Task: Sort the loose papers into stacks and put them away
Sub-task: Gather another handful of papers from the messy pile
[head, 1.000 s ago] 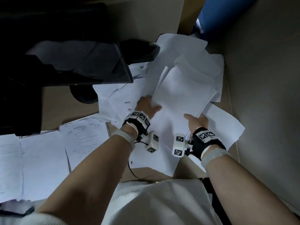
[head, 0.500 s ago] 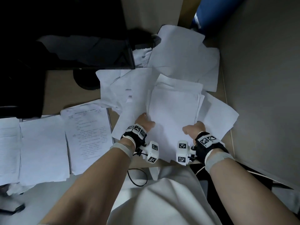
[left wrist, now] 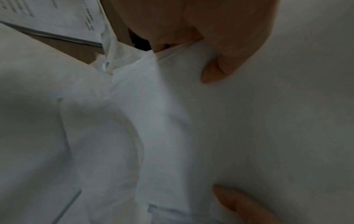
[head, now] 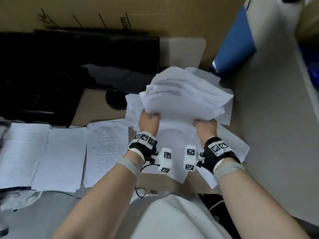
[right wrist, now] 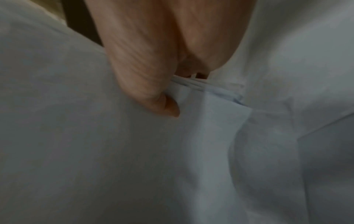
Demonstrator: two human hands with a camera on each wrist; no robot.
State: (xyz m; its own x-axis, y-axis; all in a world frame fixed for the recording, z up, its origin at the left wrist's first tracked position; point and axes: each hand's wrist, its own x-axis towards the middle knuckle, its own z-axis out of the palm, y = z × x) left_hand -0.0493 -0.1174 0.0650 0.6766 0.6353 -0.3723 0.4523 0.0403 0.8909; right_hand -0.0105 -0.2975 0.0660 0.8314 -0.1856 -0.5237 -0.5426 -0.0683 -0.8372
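Both hands grip the near edge of a thick bundle of loose white paper sheets (head: 186,99). Left hand (head: 149,120) pinches the bundle's near-left corner, thumb on top and fingers curled beneath; right hand (head: 206,129) does the same at the near-right corner. The bundle extends away from the fingertips, toward the far side of the brown desk (head: 96,107), sagging and curling over beyond the grip. Its long axis appears to run away from the person; both hands are equally near it.

More scattered white sheets (head: 229,149) lie under and just beside the wrists. Three flat stacks of printed pages (head: 107,152) sit well to the left of the left hand.

Judgement: squaring the bundle comes next, and the far ends are unsupported.

Head view shows the bundle's full extent. Wrist views show only the thumb pads (left wrist: 216,72) (right wrist: 153,103) pressed onto several sheet edges.
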